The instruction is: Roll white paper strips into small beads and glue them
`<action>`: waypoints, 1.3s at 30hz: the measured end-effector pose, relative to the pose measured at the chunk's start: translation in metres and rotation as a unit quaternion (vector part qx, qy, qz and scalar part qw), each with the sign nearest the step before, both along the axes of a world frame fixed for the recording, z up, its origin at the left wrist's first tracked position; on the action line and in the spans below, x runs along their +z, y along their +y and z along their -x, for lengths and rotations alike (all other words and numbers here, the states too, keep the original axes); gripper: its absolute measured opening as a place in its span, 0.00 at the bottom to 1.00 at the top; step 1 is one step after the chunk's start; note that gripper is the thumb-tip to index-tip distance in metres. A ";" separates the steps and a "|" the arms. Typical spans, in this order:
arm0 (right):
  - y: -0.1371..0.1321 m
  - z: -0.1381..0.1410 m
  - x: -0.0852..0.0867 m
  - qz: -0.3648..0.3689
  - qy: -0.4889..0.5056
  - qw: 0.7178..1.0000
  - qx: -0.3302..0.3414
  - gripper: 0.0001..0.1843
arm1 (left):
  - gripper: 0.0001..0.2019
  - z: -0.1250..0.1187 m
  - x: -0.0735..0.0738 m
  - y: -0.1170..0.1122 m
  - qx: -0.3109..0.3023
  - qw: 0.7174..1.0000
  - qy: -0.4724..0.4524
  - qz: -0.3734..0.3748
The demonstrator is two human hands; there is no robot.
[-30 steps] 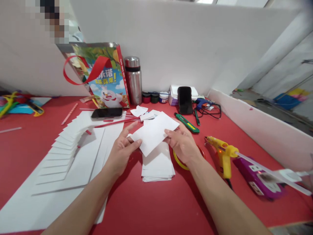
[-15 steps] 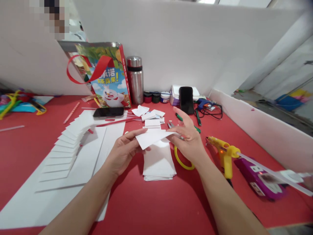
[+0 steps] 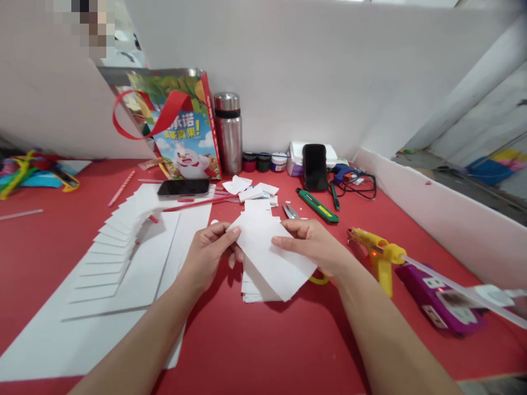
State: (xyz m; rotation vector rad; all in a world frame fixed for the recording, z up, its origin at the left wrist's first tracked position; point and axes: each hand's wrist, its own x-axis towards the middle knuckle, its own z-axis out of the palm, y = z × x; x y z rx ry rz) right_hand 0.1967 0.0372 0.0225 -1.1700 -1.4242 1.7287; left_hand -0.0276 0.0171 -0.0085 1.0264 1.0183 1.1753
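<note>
A white paper piece is held flat and tilted between both hands, above the red table. My left hand pinches its upper left corner with the thumb on top. My right hand grips the right side, thumb lying across the surface and fingers behind. Beneath it lies a stack of white paper pieces, mostly covered. Scissors with yellow handles rest by the stack, partly hidden by the paper and my right hand. Small white pieces lie beyond the stack.
To the left, a curved fan of white strips stands on white sheets. A green utility knife, a yellow glue gun and a purple box sit on the right. A phone, gift bag and steel flask stand behind.
The held paper has turned from nearly edge-on to face me, its lower corner now nearer. My right hand has dropped lower, its thumb now flat on the paper.
</note>
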 end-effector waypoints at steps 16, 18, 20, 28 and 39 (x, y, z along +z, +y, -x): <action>-0.004 0.013 -0.007 0.029 0.089 0.996 0.002 0.28 | 0.15 0.000 0.002 -0.001 -0.003 1.000 0.017 -0.015; -0.004 0.013 -0.006 0.021 0.088 0.996 0.000 0.28 | 0.13 0.000 0.003 -0.002 0.008 0.998 0.060 -0.034; -0.004 0.014 -0.008 0.011 0.079 0.997 0.001 0.28 | 0.11 -0.001 0.005 -0.003 0.011 0.995 0.087 -0.043; -0.006 0.022 -0.007 -0.387 -0.072 0.917 -0.063 0.22 | 0.11 -0.009 0.008 -0.007 -0.006 0.998 0.062 0.004; -0.011 0.033 -0.009 -0.350 -0.038 0.928 -0.118 0.06 | 0.09 -0.008 0.003 -0.006 -0.041 0.996 0.077 -0.009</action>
